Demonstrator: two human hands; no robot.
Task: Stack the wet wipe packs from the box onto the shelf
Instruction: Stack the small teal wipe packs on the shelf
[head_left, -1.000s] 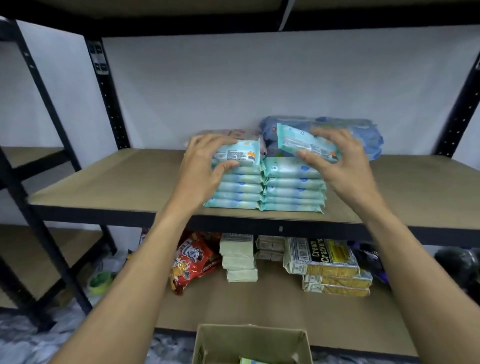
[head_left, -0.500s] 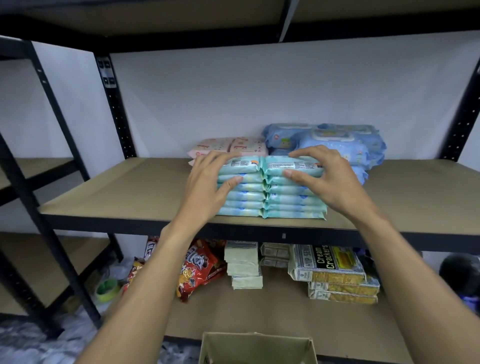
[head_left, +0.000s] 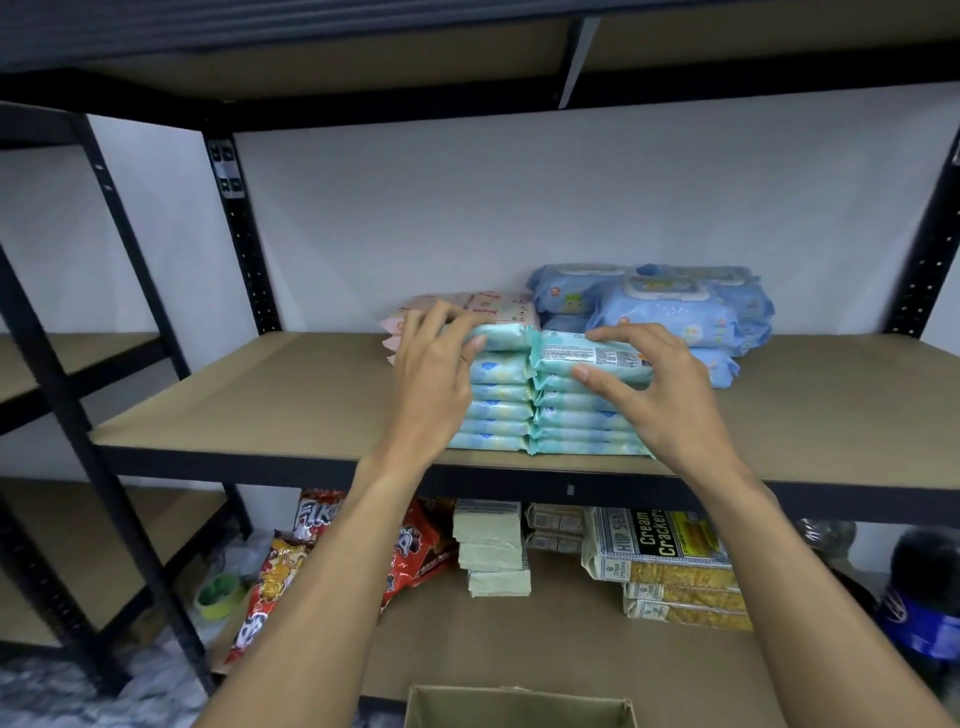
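Teal packs (head_left: 592, 355) tilted a second ago now lie flat atop both stacks (head_left: 582, 415), our left hand (head_left: 436, 374) and right hand (head_left: 660, 395) still pinching them, so we can let go.

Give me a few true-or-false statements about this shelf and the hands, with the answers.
1. Teal wet wipe packs form two side-by-side stacks on the middle shelf. True.
2. The right hand reaches into the cardboard box. False: the right hand pinches the right stack's top pack.
3. Pink packs lie behind the left stack. True.
4. The Cream Crackers packs share the wipes' shelf. False: those packs lie on the shelf below.
5. The left hand hangs idle. False: the left hand grips the left stack's top pack.
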